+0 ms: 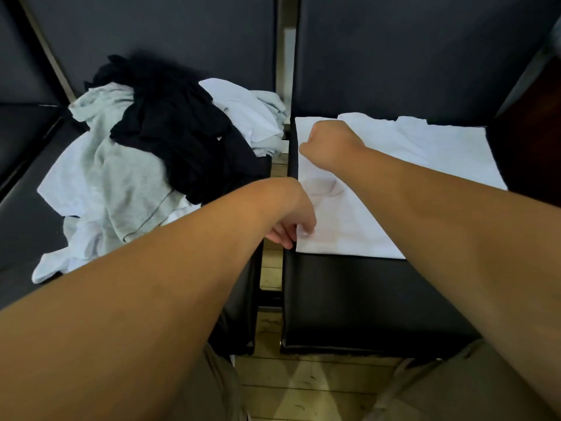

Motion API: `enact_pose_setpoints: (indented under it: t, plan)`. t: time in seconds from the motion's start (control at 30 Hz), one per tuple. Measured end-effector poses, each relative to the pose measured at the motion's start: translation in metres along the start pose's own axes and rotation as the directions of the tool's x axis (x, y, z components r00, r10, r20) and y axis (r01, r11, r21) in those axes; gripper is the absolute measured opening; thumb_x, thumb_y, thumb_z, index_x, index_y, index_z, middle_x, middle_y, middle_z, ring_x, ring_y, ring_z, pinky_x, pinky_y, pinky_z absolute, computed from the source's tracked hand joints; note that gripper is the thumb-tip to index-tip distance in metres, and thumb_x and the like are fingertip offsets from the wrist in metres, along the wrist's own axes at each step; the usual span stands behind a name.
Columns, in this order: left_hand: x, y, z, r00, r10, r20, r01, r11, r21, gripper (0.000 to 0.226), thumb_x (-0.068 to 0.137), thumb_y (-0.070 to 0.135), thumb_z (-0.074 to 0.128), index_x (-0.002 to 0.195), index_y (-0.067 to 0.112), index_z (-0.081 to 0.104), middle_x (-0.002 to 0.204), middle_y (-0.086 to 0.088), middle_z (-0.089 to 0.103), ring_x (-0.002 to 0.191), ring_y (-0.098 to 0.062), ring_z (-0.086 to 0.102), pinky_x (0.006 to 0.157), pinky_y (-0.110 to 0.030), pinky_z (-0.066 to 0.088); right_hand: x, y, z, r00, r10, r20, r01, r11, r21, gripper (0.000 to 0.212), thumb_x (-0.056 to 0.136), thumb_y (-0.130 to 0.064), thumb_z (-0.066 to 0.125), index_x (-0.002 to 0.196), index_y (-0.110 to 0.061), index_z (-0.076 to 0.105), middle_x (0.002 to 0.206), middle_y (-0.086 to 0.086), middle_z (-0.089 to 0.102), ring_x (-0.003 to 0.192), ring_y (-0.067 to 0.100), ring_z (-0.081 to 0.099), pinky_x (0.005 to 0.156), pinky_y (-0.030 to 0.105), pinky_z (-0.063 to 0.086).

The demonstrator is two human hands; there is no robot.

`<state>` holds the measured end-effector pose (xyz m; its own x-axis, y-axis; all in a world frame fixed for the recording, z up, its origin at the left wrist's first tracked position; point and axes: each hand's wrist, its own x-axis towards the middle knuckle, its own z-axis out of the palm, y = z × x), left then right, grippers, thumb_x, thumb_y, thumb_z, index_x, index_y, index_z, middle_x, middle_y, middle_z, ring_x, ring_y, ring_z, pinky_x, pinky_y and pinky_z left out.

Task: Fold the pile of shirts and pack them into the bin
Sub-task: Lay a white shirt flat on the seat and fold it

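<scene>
A white shirt [403, 159] lies spread flat on the right black seat [349, 299]. My left hand [291, 226] pinches its near left corner, fingers curled round the edge. At the shirt's far left edge my right hand [331, 144] is curled into a fist on the cloth, apparently gripping it. A loose pile of shirts [145, 165], grey, white and black, sits heaped on the left black seat [18, 226]. No bin is in view.
Dark padded backrests [409, 56] rise behind both seats. A narrow gap [273, 268] with wooden floor separates the seats. My knees in tan trousers [455, 390] are at the bottom edge.
</scene>
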<state>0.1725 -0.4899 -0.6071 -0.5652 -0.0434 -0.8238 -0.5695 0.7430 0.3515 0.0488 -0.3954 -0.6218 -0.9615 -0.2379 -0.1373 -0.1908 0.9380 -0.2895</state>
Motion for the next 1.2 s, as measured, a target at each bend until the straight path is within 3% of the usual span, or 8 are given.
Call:
enact_pose_setpoints:
  t: [0.07, 0.13, 0.2, 0.47, 0.77, 0.93, 1.1, 1.2]
  plan:
    - [-0.001, -0.002, 0.0, 0.999, 0.036, -0.012, -0.036, 0.999, -0.015, 0.017, 0.099, 0.02, 0.066, 0.109, 0.006, 0.063, 0.098, -0.009, 0.076, 0.088, -0.02, 0.078, 0.076, -0.03, 0.061, 0.017, -0.011, 0.008, 1.0, 0.001, -0.024, -0.001, 1.0, -0.023, 0.032, 0.095, -0.042, 0.064, 0.106, -0.012, 0.062, 0.109, 0.007, 0.059, 0.101, 0.032, 0.06, 0.069, 0.033, 0.043]
    - [-0.001, -0.003, -0.002, 0.998, 0.069, -0.014, -0.069, 0.997, -0.019, 0.022, 0.099, 0.019, 0.064, 0.117, 0.007, 0.061, 0.101, -0.011, 0.076, 0.083, -0.02, 0.077, 0.068, -0.028, 0.06, 0.032, -0.02, 0.014, 0.998, 0.054, -0.043, -0.057, 0.995, -0.078, 0.064, 0.094, -0.051, 0.067, 0.14, -0.01, 0.05, 0.139, 0.011, 0.05, 0.125, 0.034, 0.054, 0.081, 0.038, 0.041]
    - [0.0, -0.004, -0.003, 0.997, 0.079, -0.006, -0.079, 0.997, 0.0, 0.028, 0.1, 0.019, 0.063, 0.125, 0.006, 0.06, 0.104, -0.012, 0.076, 0.08, -0.021, 0.075, 0.064, -0.027, 0.059, 0.046, -0.027, 0.021, 0.991, 0.114, -0.073, -0.121, 0.987, -0.106, 0.073, 0.094, -0.054, 0.068, 0.148, -0.012, 0.043, 0.147, 0.011, 0.045, 0.133, 0.034, 0.049, 0.085, 0.039, 0.039]
    - [0.009, -0.006, -0.009, 0.998, -0.02, 0.055, 0.022, 0.999, -0.032, 0.03, 0.102, 0.019, 0.061, 0.127, 0.003, 0.061, 0.115, -0.015, 0.073, 0.1, -0.025, 0.076, 0.089, -0.038, 0.063, 0.069, -0.051, 0.021, 0.981, 0.194, 0.004, -0.192, 0.972, -0.137, 0.044, 0.096, -0.008, 0.067, 0.139, -0.008, 0.057, 0.14, 0.011, 0.06, 0.128, 0.032, 0.06, 0.091, 0.037, 0.046]
    - [-0.013, -0.017, -0.026, 1.0, -0.021, 0.008, 0.021, 0.997, -0.078, 0.026, 0.101, 0.013, 0.059, 0.127, 0.006, 0.059, 0.11, -0.011, 0.072, 0.1, -0.025, 0.072, 0.091, -0.042, 0.062, 0.059, -0.041, -0.006, 0.986, 0.107, -0.13, -0.069, 0.961, 0.269, 0.016, 0.103, -0.016, 0.052, 0.117, -0.01, 0.059, 0.11, 0.012, 0.067, 0.098, 0.031, 0.069, 0.07, 0.032, 0.046]
    - [-0.038, -0.024, -0.03, 0.997, 0.075, 0.029, -0.068, 0.976, -0.205, 0.032, 0.095, 0.006, 0.071, 0.126, 0.01, 0.063, 0.116, -0.011, 0.075, 0.102, -0.025, 0.075, 0.094, -0.045, 0.062, 0.039, -0.023, -0.037, 0.977, 0.207, -0.052, -0.108, 0.69, 0.716, 0.008, 0.103, -0.015, 0.053, 0.107, -0.014, 0.06, 0.103, 0.016, 0.068, 0.079, 0.034, 0.077, 0.066, 0.047, 0.067]
    - [-0.065, -0.003, -0.017, 0.967, 0.253, -0.039, -0.254, 0.933, -0.254, 0.038, 0.091, 0.01, 0.077, 0.128, 0.015, 0.069, 0.116, -0.008, 0.076, 0.099, -0.022, 0.075, 0.084, -0.037, 0.065, 0.023, 0.012, -0.069, 0.958, 0.283, -0.034, -0.109, 0.474, 0.874, 0.018, 0.098, -0.011, 0.055, 0.112, -0.011, 0.066, 0.104, 0.018, 0.072, 0.086, 0.035, 0.078, 0.064, 0.046, 0.067]
    - [-0.075, 0.019, -0.001, 0.946, 0.312, -0.085, -0.323, 0.906, -0.274, 0.029, 0.092, 0.009, 0.075, 0.121, 0.013, 0.072, 0.111, -0.007, 0.079, 0.099, -0.025, 0.077, 0.085, -0.038, 0.065, 0.016, 0.038, -0.081, 0.951, 0.306, -0.045, -0.104, 0.453, 0.885, 0.018, 0.098, -0.014, 0.056, 0.109, -0.007, 0.068, 0.102, 0.017, 0.075, 0.086, 0.032, 0.078, 0.066, 0.046, 0.067]
